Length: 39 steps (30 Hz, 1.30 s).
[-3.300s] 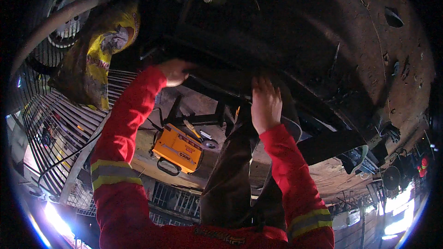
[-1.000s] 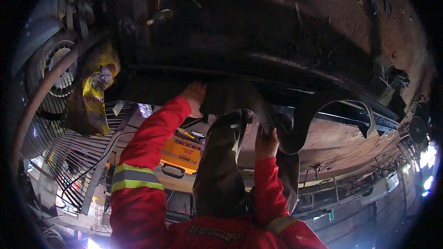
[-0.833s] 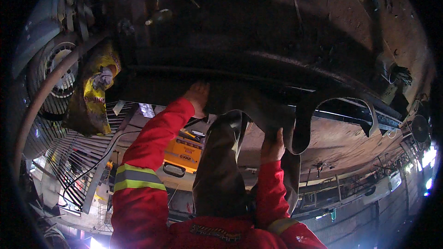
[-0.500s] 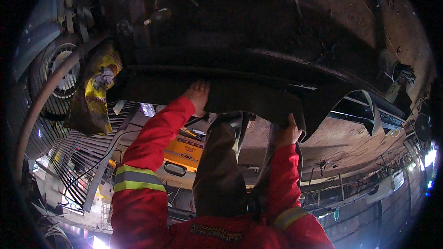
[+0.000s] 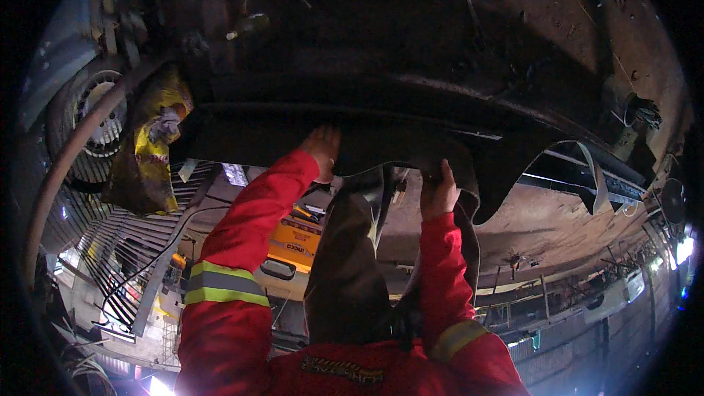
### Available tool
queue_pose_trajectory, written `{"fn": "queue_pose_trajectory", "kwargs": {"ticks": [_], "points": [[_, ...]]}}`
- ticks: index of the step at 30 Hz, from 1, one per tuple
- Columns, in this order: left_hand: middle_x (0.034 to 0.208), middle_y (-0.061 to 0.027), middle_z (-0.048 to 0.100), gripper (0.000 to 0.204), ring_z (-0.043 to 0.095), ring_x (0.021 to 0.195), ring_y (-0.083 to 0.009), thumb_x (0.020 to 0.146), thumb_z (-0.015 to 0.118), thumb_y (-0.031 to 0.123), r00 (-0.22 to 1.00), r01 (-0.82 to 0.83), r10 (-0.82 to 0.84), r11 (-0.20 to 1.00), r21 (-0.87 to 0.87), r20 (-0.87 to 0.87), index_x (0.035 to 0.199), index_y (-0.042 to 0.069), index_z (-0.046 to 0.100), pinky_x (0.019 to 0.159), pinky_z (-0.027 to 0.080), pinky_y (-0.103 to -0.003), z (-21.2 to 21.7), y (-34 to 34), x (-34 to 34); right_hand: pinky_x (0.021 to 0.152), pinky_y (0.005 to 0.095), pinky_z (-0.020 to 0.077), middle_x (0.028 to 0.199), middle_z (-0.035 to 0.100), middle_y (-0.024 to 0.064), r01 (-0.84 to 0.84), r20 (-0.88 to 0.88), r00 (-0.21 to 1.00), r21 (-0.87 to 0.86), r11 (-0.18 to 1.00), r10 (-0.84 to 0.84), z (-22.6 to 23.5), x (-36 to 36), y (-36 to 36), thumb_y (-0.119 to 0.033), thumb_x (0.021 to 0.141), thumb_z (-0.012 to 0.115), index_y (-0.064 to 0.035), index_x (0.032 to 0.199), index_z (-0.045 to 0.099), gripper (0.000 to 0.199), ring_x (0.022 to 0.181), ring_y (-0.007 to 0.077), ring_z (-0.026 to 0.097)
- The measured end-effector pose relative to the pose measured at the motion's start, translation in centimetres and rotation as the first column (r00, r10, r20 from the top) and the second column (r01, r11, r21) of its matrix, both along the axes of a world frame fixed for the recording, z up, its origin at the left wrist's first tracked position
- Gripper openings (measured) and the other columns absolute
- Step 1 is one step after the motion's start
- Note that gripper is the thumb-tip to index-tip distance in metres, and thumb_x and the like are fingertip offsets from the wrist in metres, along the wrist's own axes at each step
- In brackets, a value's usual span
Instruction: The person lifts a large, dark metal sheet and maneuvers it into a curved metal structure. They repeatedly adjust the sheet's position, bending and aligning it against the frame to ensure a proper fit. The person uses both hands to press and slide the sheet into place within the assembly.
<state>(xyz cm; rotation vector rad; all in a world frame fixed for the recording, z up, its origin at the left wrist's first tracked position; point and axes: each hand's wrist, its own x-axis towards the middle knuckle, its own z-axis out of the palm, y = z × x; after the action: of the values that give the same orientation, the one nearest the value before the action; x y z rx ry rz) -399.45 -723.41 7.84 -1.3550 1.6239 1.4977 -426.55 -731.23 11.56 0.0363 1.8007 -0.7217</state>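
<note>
A long dark flexible sheet (image 5: 257,136) hangs along the edge of a large dark surface, and its right end curls in loose folds. My left hand (image 5: 323,150) lies flat on the sheet, fingers stretched out and close together. Farther right, my right hand (image 5: 440,192) is at the sheet's lower edge, with a digit on its face and the other fingers partly hidden. It appears to grip that edge. What the sheet is made of cannot be told in this dim light.
A yellow and dark sack (image 5: 154,143) hangs at the left, near a curved pipe (image 5: 70,154) and a spoked wheel (image 5: 103,114). An orange case (image 5: 293,246) lies below my left hand. A small bottle (image 5: 253,23) rests on the dark surface (image 5: 411,37).
My right hand has shifted left and slightly up along the sheet's edge, and the sheet bends differently there. My left hand has moved slightly right, still flat on the sheet.
</note>
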Motion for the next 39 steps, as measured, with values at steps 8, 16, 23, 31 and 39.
{"fn": "queue_pose_trajectory", "kwargs": {"ticks": [8, 16, 23, 31, 39], "points": [[0.135, -0.0251, 0.038, 0.103, 0.040, 0.123, -0.0381, 0.050, 0.080, 0.035, 0.975, 0.217, -0.217, 0.976, -0.023, -0.036, 0.131, -0.009, 0.037, 0.104, 0.033, -0.041, -1.1, -1.1, -1.8, 0.083, 0.0368, 0.0494, 0.110, 0.060, 0.0061, -0.090, -0.056, 0.994, 0.013, 0.996, 0.091, -0.5, -0.9, -2.5, 0.004, 0.077, 0.059, -0.0091, 0.116, 0.054, 0.042, 0.100, 0.0227, 0.057], [0.129, -0.0260, 0.043, 0.104, 0.041, 0.120, -0.0400, 0.052, 0.081, 0.042, 0.997, 0.024, -0.039, 0.972, -0.232, -0.060, 0.129, -0.012, 0.038, 0.106, 0.031, -0.043, -0.7, -1.2, -4.6, 0.088, 0.0369, 0.0472, 0.119, 0.057, 0.0082, -0.701, -0.143, 0.713, -0.118, 0.704, 0.686, 2.1, -4.8, -1.1, -0.014, 0.084, 0.061, -0.0061, 0.120, 0.054, 0.037, 0.105, 0.0215, 0.055], [0.133, -0.0298, 0.037, 0.107, 0.037, 0.123, -0.0435, 0.058, 0.075, 0.050, 0.988, -0.108, 0.090, 0.983, -0.146, -0.126, 0.132, -0.013, 0.031, 0.106, 0.030, -0.044, 0.7, -4.4, -8.1, 0.091, 0.0440, 0.0420, 0.127, 0.053, 0.0081, -0.139, 0.410, 0.912, 0.293, 0.946, 0.007, 6.0, -22.6, 4.1, -0.045, 0.085, 0.060, -0.0081, 0.129, 0.048, 0.058, 0.121, 0.0217, 0.043], [0.135, -0.0296, 0.035, 0.101, 0.036, 0.125, -0.0426, 0.065, 0.072, 0.048, 0.968, -0.203, 0.164, 0.957, -0.207, -0.190, 0.135, -0.011, 0.028, 0.107, 0.030, -0.044, 1.4, -6.4, -13.0, 0.066, 0.0294, 0.0487, 0.083, 0.068, 0.0117, -0.788, -0.349, 0.338, 0.403, 0.465, 0.874, 1.1, -13.8, -18.7, -0.043, 0.076, 0.069, 0.0013, 0.099, 0.067, 0.050, 0.077, 0.0171, 0.065], [0.136, -0.0292, 0.035, 0.089, 0.034, 0.127, -0.0402, 0.072, 0.067, 0.042, 0.980, -0.184, 0.168, 0.968, -0.169, -0.109, 0.135, -0.008, 0.029, 0.108, 0.028, -0.042, 2.3, -7.1, -13.5, 0.072, 0.0328, 0.0486, 0.093, 0.066, 0.0107, -0.497, -0.567, 0.688, 0.089, 0.863, 0.454, 4.4, -17.2, -20.2, -0.020, 0.083, 0.065, 0.0024, 0.107, 0.062, 0.033, 0.075, 0.0193, 0.059]]}}
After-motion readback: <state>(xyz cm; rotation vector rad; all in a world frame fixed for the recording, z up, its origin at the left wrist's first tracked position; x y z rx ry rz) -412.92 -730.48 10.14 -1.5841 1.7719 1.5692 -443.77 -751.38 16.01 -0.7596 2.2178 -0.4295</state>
